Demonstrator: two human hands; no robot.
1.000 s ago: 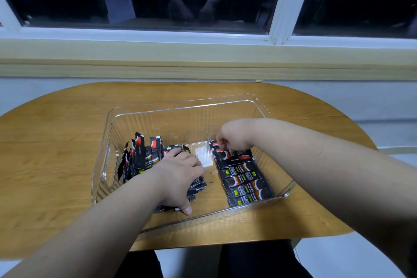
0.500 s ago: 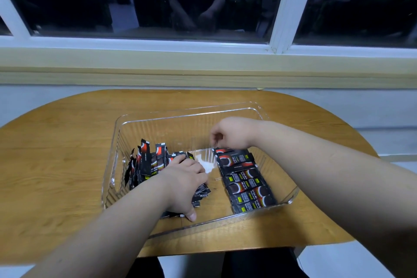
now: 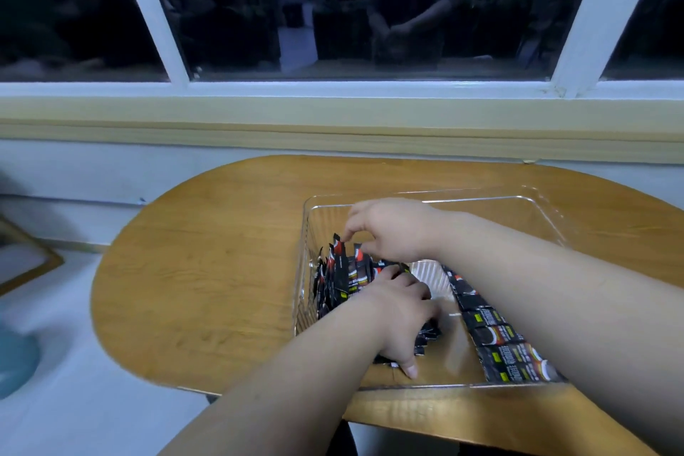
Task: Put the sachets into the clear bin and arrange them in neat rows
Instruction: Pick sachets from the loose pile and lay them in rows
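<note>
2 bare forearms come in from the bottom edge, the R one crossing over the R half of the clear bin (image 3: 418, 387). L hand (image 3: 398, 315) lies inside the bin near its front wall. Its fingers curl over the near end of the sachet bunch (image 3: 338, 276) and the thumb (image 3: 410, 368) points down at the front, so it's closed round the bunch, gripping it.

To the R, along the bin's R side, a flat row of sachets (image 3: 509, 348) runs front to back, overlapping like tiles; its far end is hidden under the R forearm. Btwn bunch and row is bare bin floor w/ a white patch (image 3: 429, 276).

The bunch stands on edge in the bin's L half: black packs w/ red and white print, leaning unevenly, close to the L wall. Can't tell if they touch it.

Further back, R hand (image 3: 392, 229) hovers over the far end of the bunch. Index fingertip (image 3: 347, 235) and thumb are bent down w/ a narrow gap, tips at the tops of 2 taller sachets. Can't tell if it really pinches 1.

The bin sits on the R part of a rounded wooden table (image 3: 207, 270). Behind it are a pale wall, a yellowish sill (image 3: 333, 130) and a dark window (image 3: 259, 11) w/ white bars, showing a person's dim reflection. Far L on the floor is a blurred blue thing (image 3: 14, 359).
</note>
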